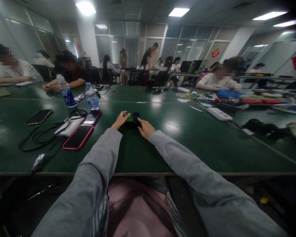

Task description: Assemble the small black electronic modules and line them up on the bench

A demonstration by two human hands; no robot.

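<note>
A small dark boxy device (pixel 133 124) with a green circuit board (pixel 130 117) and a black square part (pixel 136 115) on top is low over the green table, between my hands. My left hand (pixel 120 119) grips its left side, thumb along the near edge and fingers at the far edge. On the right side, my right hand (pixel 146 127) holds it with fingers pointing toward the black part. Its underside is hidden, and its exact kind is too small to make out.
Left of my arms lie a pink-cased phone (pixel 79 136), a second phone (pixel 92 117), a white power bank (pixel 69 126) with black cables, and a dark phone (pixel 39 117). Two bottles (pixel 91 97) stand behind. At right are a white power strip (pixel 219 114) and tangled wires. People sit across.
</note>
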